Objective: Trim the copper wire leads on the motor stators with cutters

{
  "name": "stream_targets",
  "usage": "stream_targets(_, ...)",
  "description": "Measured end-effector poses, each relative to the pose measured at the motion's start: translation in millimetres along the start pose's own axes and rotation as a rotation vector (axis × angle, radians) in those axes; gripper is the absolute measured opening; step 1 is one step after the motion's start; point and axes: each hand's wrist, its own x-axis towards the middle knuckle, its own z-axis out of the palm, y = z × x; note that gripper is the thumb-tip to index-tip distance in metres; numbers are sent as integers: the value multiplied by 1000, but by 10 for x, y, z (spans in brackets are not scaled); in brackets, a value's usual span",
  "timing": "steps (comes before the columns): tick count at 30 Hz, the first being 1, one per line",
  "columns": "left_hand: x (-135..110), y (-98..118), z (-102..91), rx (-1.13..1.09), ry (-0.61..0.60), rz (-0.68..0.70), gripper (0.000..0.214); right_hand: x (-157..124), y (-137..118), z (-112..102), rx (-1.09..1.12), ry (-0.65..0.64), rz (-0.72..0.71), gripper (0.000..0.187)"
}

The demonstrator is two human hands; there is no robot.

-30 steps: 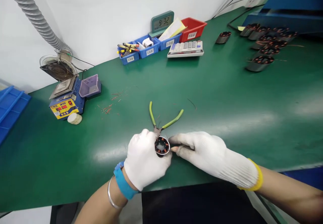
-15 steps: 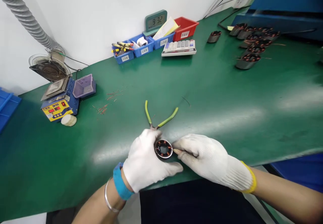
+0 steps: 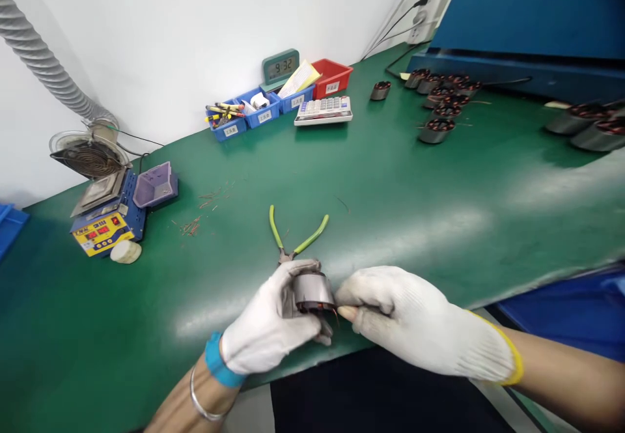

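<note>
My left hand (image 3: 271,322), in a white glove, is wrapped round a motor stator (image 3: 313,290), a short steel ring with copper windings. The stator's smooth outer side faces me, and its wound end is tilted downward. A thin copper wire (image 3: 336,317) sticks out at its lower right edge. Beside that wire my right hand (image 3: 398,319), also gloved, has thumb and forefinger closed together. A bare fingertip shows there; whether the wire is between the fingers I cannot make out. Green-handled pliers (image 3: 297,245) lie spread just beyond my left hand.
Copper wire scraps (image 3: 191,226) lie left of the pliers. A solder pot (image 3: 110,228) and purple tray (image 3: 156,185) stand at left. Blue bins (image 3: 263,117), a red bin (image 3: 333,78) and a calculator (image 3: 323,112) line the back. More stators (image 3: 437,131) stand at right.
The stator has been turned over: its open wound face looked up at me before, and now its steel side shows. My view has swung to the right; my right hand stays beside the stator.
</note>
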Motion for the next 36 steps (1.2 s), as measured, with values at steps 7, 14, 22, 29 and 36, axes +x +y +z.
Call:
stream_targets(7,-251,82,49,1033,-217,493,25,46,-1,-92,677,-270,323,24)
stream_targets(14,-170,-53,123,570,400,585,23,-62,-71,-113,228,-138,153,20)
stream_targets(22,35,-110,-63,-126,-166,-247,59,-20,-77,-66,30,-56,135,20)
stream_targets(29,-132,-75,29,-48,10,338,53,32,-56,-71,656,-268,430,21)
stream_targets(36,26,-77,31,-47,88,-15,50,72,-115,-70,27,-199,214,16)
